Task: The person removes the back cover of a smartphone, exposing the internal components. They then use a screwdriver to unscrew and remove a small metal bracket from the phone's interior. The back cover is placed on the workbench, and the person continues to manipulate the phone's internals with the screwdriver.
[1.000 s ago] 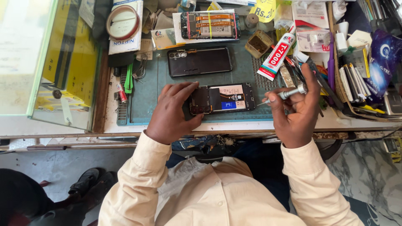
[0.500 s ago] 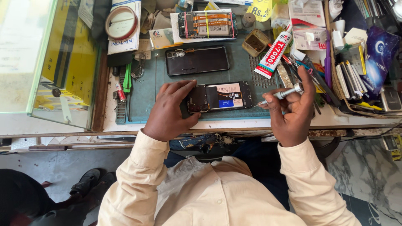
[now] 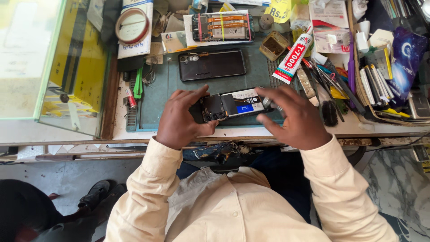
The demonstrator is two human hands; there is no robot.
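Note:
An opened phone [image 3: 233, 105] with its back off lies at the near edge of a green work mat [image 3: 165, 85], showing a blue label and dark boards. My left hand [image 3: 181, 118] grips its left end, thumb and fingers around the camera side. My right hand [image 3: 293, 118] covers the phone's right end and holds a small silver metal tool [image 3: 268, 103], mostly hidden under the fingers. The tool's tip is out of sight.
A black phone back cover [image 3: 212, 64] lies just beyond on the mat, another opened phone [image 3: 222, 27] behind it. A white and red glue tube [image 3: 293, 56], a small brown box [image 3: 274, 45] and several hand tools [image 3: 327, 85] crowd the right. A glass case [image 3: 58, 67] stands left.
My right hand has moved left from beside the phone onto its right end, taking the metal tool with it. My left hand has kept its hold on the phone.

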